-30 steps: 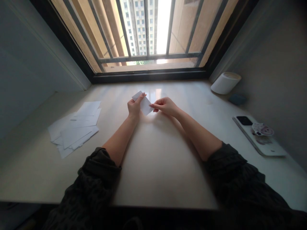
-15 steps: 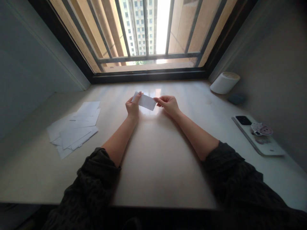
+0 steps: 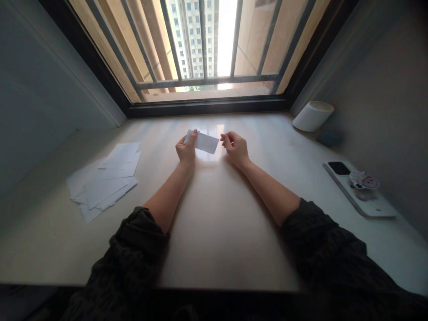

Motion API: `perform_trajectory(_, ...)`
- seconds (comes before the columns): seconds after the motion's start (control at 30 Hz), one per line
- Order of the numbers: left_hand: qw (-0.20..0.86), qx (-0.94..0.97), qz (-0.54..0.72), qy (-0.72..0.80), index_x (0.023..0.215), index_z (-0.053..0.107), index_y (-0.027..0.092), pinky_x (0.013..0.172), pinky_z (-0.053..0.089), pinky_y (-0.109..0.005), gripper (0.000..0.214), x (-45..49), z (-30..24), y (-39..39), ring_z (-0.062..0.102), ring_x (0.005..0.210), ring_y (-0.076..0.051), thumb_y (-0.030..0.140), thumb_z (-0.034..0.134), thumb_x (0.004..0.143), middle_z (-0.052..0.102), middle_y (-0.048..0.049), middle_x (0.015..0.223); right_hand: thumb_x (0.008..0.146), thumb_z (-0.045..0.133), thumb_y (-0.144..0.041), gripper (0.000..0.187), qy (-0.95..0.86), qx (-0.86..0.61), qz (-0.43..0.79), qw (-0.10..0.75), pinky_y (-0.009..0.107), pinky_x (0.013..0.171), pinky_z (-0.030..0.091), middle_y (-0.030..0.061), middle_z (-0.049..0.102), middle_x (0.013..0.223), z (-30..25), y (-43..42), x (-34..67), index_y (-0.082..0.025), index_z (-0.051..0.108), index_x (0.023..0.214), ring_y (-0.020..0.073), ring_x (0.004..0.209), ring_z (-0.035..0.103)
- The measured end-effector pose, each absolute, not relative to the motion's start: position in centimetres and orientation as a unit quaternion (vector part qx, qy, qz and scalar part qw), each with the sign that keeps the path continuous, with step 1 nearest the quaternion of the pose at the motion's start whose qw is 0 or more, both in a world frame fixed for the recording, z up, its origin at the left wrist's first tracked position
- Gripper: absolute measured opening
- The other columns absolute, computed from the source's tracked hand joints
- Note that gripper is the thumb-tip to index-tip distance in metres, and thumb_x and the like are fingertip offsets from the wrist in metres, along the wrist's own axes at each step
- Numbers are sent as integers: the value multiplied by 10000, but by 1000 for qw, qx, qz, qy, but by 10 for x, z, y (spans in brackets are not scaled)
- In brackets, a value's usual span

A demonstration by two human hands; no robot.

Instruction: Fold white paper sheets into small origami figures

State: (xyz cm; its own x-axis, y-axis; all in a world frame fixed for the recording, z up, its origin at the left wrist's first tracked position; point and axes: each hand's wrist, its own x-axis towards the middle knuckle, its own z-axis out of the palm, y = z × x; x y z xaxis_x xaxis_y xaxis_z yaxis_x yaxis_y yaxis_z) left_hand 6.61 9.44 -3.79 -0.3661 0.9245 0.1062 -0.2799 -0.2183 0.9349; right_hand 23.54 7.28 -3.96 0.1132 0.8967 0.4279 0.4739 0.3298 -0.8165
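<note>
A white rectangular card (image 3: pixel 207 143) is held over the windowsill, tilted down to the right. My left hand (image 3: pixel 186 148) grips its left end, thumb on top and the other fingers behind. Just beyond the card's right edge is my right hand (image 3: pixel 236 147), its fingers loosely bent and a little apart, with a small gap to the card. Nothing shows in the right hand. On the left lies a loose, overlapping pile of white paper pieces (image 3: pixel 105 185).
A white phone (image 3: pixel 359 189) with a round cartoon grip lies at the right. Behind it are a white cylindrical object (image 3: pixel 313 116) and a small dark item (image 3: pixel 329 137) by the wall. A barred window (image 3: pixel 207 107) bounds the far side.
My right hand has let go of the card's right end and drawn slightly away to the right. The left hand still holds the card in nearly the same place.
</note>
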Motion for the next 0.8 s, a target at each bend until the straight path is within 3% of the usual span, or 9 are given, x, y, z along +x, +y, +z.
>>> perform_trajectory(0.2,421,387,676,464,770,719,151,593,424,-222,399,65,-35,92,610,681,-135,522,769,633,666,-34,718,941,393,-561,420,-655,-515,149,533,315,751,486,71,663,923,-32,67,238,-216,626,887,189,834,606)
perform_trajectory(0.27,404,438,649,473,730,718,151,562,401,-223,388,66,-33,87,584,634,-128,525,768,641,631,-16,659,903,482,-570,392,-729,-460,123,492,344,815,497,85,652,1062,-27,60,230,-232,619,1047,219,953,600)
perform_trajectory(0.37,364,481,628,492,680,703,164,502,362,-222,369,67,-31,81,535,564,-111,529,753,669,580,4,595,775,664,-585,519,-816,-412,59,402,415,926,468,108,634,1166,-23,53,218,-233,599,1150,288,1072,561)
perform_trajectory(0.47,352,492,622,497,692,705,170,448,347,-221,376,67,-29,79,488,506,-94,544,732,694,576,4,596,818,659,-499,438,-823,-425,50,373,428,937,461,108,642,1177,-25,52,213,-228,606,1159,295,1080,566)
perform_trajectory(0.57,395,492,613,475,833,734,175,450,392,-211,412,67,-27,79,503,505,-84,567,716,706,630,-9,683,792,701,-467,413,-789,-441,120,411,402,900,493,87,665,1135,-29,56,216,-233,620,1123,264,1016,608)
perform_trajectory(0.67,477,483,591,435,1117,686,205,537,477,-223,571,68,-26,79,601,595,-112,567,742,680,685,-22,800,745,731,-500,449,-731,-451,241,452,348,800,535,58,687,1083,-32,62,221,-247,622,1100,212,903,653)
perform_trajectory(0.8,547,471,566,398,1333,539,225,684,530,-282,820,69,-27,81,690,789,-188,552,795,626,724,-51,878,840,601,-528,381,-664,-466,310,495,296,719,529,50,717,1045,-33,64,225,-253,628,1102,184,852,679)
